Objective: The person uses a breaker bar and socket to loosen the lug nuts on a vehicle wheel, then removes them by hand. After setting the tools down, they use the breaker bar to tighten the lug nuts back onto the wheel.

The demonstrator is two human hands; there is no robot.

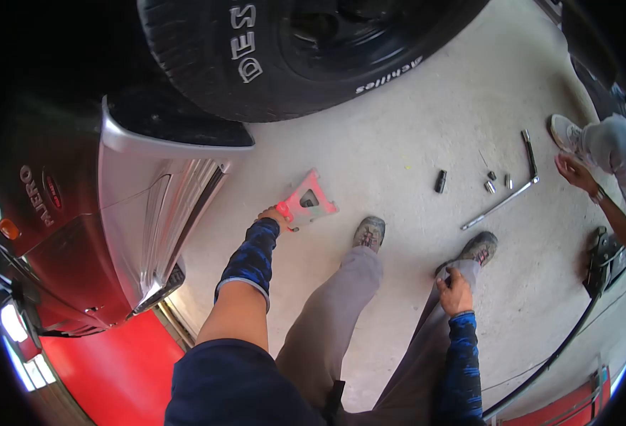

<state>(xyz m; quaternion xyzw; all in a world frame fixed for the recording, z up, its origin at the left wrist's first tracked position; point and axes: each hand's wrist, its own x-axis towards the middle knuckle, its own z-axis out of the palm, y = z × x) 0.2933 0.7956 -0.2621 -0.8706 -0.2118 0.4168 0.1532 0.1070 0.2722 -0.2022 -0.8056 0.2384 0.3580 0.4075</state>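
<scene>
My left hand [274,217] is closed round the top end of a worn red jack stand [318,186], close to the silver side trim of the vehicle. The stand is tilted, its splayed frame with a dark opening facing away from me. Below my right knee, my right hand [456,293] has its fingers curled on the grey trouser leg [427,341], just above the boot [480,246]. It looks as if it grips the cloth. My left boot [370,233] stands beside the jack stand.
A large tyre [213,78] hangs over the floor beside the maroon vehicle [64,263]. On the right lie a long-handled socket wrench [501,204], a black socket [441,181] and several smaller sockets [490,187]. Another person's hand [576,174] reaches in near a floor jack [603,259].
</scene>
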